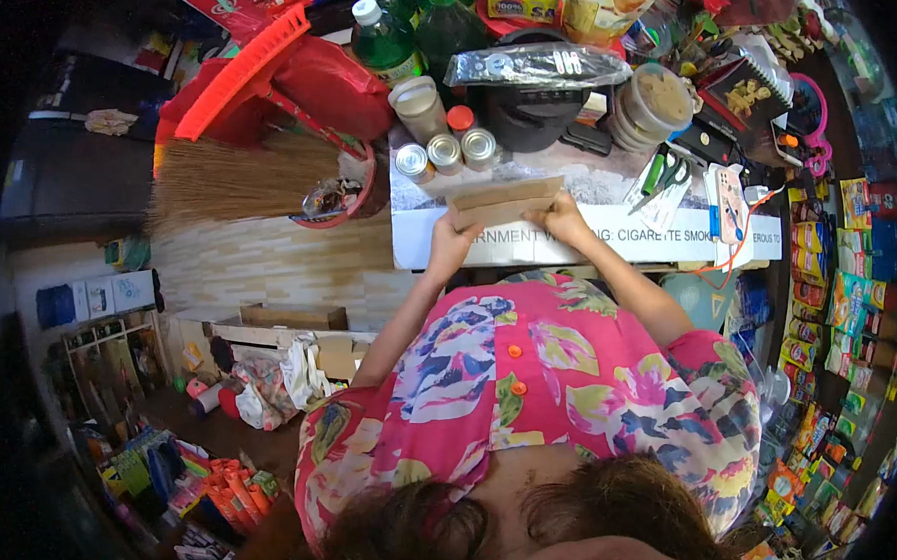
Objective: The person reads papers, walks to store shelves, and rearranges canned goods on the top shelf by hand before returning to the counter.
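A folded piece of brown cardboard or stiff paper [506,199] spans the space between my hands above the table's front edge. My left hand [453,242] grips its left end, and my right hand [564,218] pinches the right end with the thumb in front. Some of my fingers are hidden behind it. Just beyond it stand several small cans [444,152] with silver lids, one can showing a red top. Green-handled scissors [654,174] lie to the right of my right hand, near a phone [729,204].
Bottles [385,38], a black container [531,106] and clear tubs [651,101] crowd the table's back. At left, a straw broom [229,184] leans by a red bin [365,196]. An orange cable [737,247] hangs at right, before shelves of packets [850,302].
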